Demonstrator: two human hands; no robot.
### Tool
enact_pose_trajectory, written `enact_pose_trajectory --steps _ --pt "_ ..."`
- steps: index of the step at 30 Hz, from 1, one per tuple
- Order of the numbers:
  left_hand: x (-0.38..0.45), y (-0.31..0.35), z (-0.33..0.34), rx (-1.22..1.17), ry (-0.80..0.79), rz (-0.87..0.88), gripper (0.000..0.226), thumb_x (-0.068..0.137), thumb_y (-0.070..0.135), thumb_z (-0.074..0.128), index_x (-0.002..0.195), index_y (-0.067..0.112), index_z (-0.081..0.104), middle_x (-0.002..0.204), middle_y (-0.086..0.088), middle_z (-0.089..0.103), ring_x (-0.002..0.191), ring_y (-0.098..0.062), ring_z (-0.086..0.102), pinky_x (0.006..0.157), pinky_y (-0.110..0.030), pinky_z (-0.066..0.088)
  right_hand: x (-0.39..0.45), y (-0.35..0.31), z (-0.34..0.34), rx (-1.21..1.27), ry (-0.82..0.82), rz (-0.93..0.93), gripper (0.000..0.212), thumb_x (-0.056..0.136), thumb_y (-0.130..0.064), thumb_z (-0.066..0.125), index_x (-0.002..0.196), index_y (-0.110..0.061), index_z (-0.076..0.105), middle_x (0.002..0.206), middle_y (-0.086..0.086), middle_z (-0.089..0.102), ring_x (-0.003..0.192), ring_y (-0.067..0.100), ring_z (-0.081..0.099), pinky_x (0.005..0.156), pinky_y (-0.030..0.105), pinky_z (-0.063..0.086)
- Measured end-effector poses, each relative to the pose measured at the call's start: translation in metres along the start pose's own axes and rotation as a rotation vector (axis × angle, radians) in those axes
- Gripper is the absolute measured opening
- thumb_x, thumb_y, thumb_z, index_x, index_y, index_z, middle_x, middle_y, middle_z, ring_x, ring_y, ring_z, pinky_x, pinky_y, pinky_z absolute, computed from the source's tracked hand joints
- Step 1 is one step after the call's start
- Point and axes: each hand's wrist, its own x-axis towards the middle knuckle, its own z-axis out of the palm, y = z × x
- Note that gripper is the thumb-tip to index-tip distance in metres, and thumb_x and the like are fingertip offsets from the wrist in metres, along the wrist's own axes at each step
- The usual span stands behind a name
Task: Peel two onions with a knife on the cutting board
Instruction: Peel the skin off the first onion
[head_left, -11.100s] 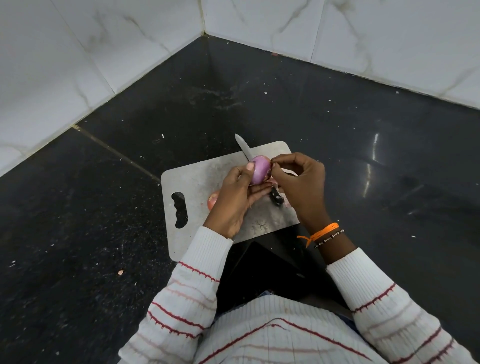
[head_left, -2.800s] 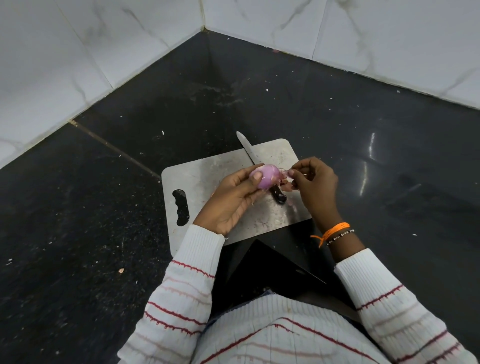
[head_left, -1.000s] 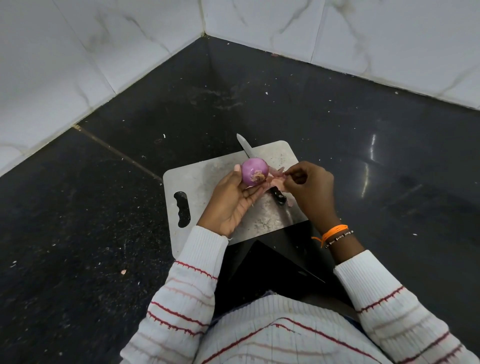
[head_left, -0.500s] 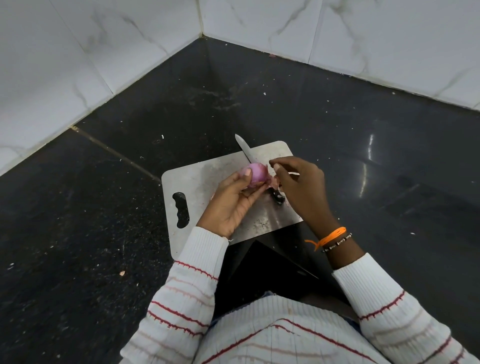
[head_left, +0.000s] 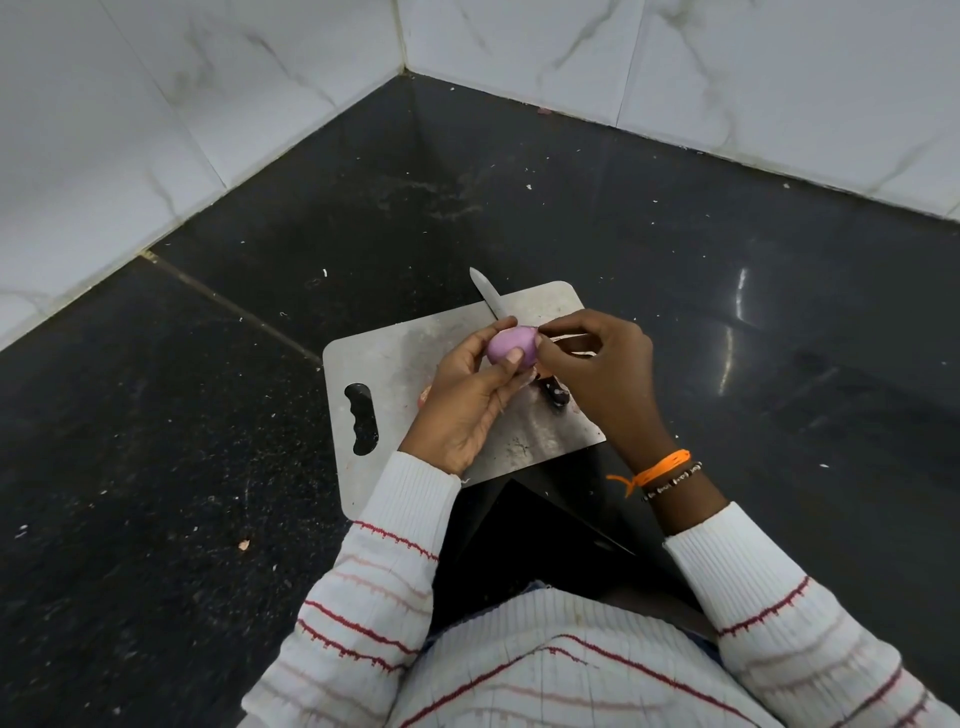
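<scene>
Change: since half a second ago the onion has been turned so its smooth purple side faces up, and the right fingertips have come onto its far right end; the knife and the board lie as they did.
Counter (head_left: 675, 260): black speckled stone running into a corner of white marbled wall tiles (head_left: 727, 67); pale crumbs and flecks are scattered over it.
Person: white ribbed sweater with red stripes, both sleeves (head_left: 400, 525) reaching forward from the bottom edge; an orange thread band (head_left: 662, 464) and a dark beaded band circle the right wrist.
Cutting board (head_left: 395, 364): grey, rounded corners, lying flat near the counter's front edge, its handle cut-out on the left side.
Left hand (head_left: 467, 400): palm up over the board, fingers and thumb curled round the onion, clamping it from below and from the near side.
Right hand (head_left: 602, 374): over the board's right half, thumb and forefinger closed together in a pinch at the onion's right end; whether a strip of skin sits between them cannot be told.
Knife (head_left: 491, 296): flat on the board, steel blade pointing away past the far edge, dark handle end showing between the two hands; neither hand touches it.
Onion (head_left: 511, 345): purple, mostly bare of dry skin, held just above the board's middle.
Second onion (head_left: 425, 397): only a pinkish sliver shows on the board at the left hand's edge.
</scene>
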Motion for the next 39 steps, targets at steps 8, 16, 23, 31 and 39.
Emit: enact_pose_trajectory --steps 8,16,23,31,39 --pt "-0.002 0.0 0.002 -0.067 -0.068 0.011 0.038 0.09 0.001 0.054 0.127 0.007 0.053 0.135 -0.018 0.052 0.111 -0.027 0.063 0.095 -0.038 0.05 0.003 0.009 -0.004 0.006 -0.001 -0.047 0.021 0.082 -0.001 0.062 0.086 -0.02 0.069 0.081 -0.012 0.066 0.076 0.007 0.067 0.07 0.025 0.057" --pt "-0.003 0.002 -0.005 -0.042 -0.16 0.033 0.036 0.09 -0.002 0.053 0.122 0.013 0.055 0.137 -0.017 0.05 0.116 -0.029 0.06 0.096 -0.037 0.049 0.01 0.013 -0.019 0.017 -0.371 -0.15 0.021 0.081 0.002 0.066 0.095 -0.011 0.058 0.099 -0.007 0.054 0.085 0.016 0.061 0.075 0.021 0.052" --pt "-0.003 0.004 -0.006 -0.039 -0.192 0.021 0.037 0.091 -0.004 0.05 0.124 0.01 0.053 0.137 -0.019 0.05 0.116 -0.028 0.06 0.093 -0.033 0.051 0.011 0.015 -0.021 0.05 -0.427 -0.154 0.028 0.079 0.002 0.067 0.1 -0.012 0.056 0.103 -0.009 0.052 0.085 0.019 0.06 0.074 0.018 0.052" --pt "0.0 0.001 -0.008 -0.096 -0.183 -0.002 0.034 0.091 0.002 0.05 0.124 0.007 0.053 0.135 -0.019 0.051 0.118 -0.031 0.058 0.094 -0.034 0.051 0.013 0.024 -0.015 0.082 -0.327 -0.196 0.018 0.075 -0.001 0.071 0.077 -0.015 0.059 0.088 0.001 0.055 0.079 0.003 0.057 0.073 0.014 0.048" --pt "-0.001 0.001 -0.009 -0.063 -0.162 0.005 0.045 0.078 0.013 0.062 0.122 0.009 0.056 0.134 -0.019 0.052 0.118 -0.03 0.058 0.095 -0.036 0.05 0.011 0.019 -0.015 0.093 -0.358 -0.156 0.025 0.081 0.0 0.066 0.099 -0.016 0.06 0.1 -0.004 0.057 0.078 0.011 0.063 0.069 0.014 0.051"
